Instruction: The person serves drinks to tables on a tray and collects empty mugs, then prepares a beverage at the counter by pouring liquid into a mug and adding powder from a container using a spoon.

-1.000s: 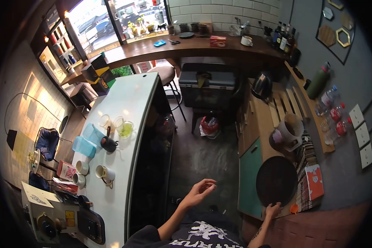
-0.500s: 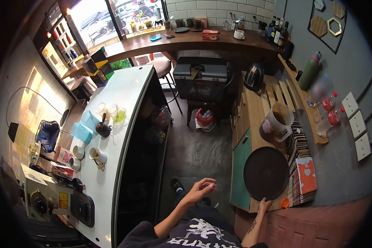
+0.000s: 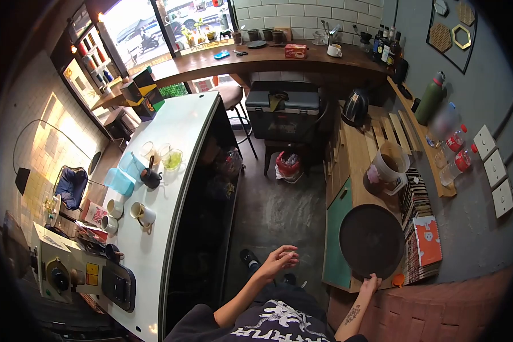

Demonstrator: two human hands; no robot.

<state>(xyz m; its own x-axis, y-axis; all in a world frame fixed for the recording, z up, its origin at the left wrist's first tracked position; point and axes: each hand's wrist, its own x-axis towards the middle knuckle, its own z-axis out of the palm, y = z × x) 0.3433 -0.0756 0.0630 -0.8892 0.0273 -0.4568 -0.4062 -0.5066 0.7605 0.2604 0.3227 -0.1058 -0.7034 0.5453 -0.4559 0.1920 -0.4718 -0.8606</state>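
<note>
A round dark tray lies on the wooden cabinet top at the right. My right hand touches its near rim, the fingers bent against the edge; whether they grip it is hard to tell. My left hand hangs in the air over the floor, palm turned inward, fingers loosely curved and apart, with nothing in it. Beside the tray are an orange scoop and a red-orange notebook on a row of thin upright items. Behind the tray stands a clear plastic pitcher with brown contents.
A white counter at the left holds cups, a dark pot, blue containers and a machine. A kettle stands behind the pitcher. Ahead are a cooler, a stool and a bag.
The view has shifted a little, and more of the floor and my feet shows than a second ago. My right hand stays at the tray's rim; my left hand has barely moved.
</note>
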